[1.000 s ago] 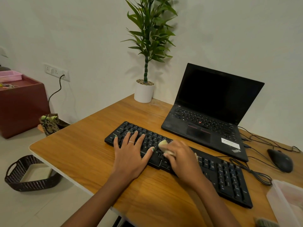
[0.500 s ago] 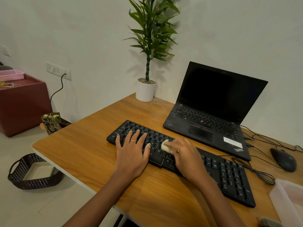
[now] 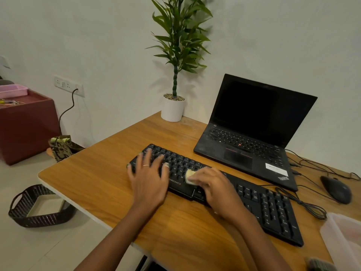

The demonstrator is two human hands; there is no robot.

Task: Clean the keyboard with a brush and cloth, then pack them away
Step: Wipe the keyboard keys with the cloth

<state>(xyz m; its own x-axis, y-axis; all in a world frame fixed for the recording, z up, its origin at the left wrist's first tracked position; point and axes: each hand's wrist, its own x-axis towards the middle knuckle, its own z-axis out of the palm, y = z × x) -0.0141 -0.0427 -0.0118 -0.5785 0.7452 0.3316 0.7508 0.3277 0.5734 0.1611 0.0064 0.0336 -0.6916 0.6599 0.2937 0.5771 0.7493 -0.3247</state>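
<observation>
A black keyboard (image 3: 271, 208) lies slanted across the wooden desk (image 3: 93, 178). My left hand (image 3: 148, 178) rests flat with fingers spread on the keyboard's left end, holding nothing. My right hand (image 3: 216, 190) presses a small pale yellow cloth (image 3: 189, 176) onto the keys near the middle; only the cloth's left edge shows beyond my fingers. A dark bristly thing, possibly the brush (image 3: 320, 265), peeks in at the bottom right corner, blurred.
An open black laptop (image 3: 252, 133) stands behind the keyboard, a potted plant (image 3: 173, 108) at the back. A mouse (image 3: 336, 189) and cables (image 3: 300, 202) lie right. A translucent plastic box (image 3: 345, 239) sits at the right edge. A dark basket (image 3: 39, 218) is on the floor.
My right hand has slid the cloth a little toward the keyboard's near edge. My left hand shifted slightly left on the keys. The view moved a bit.
</observation>
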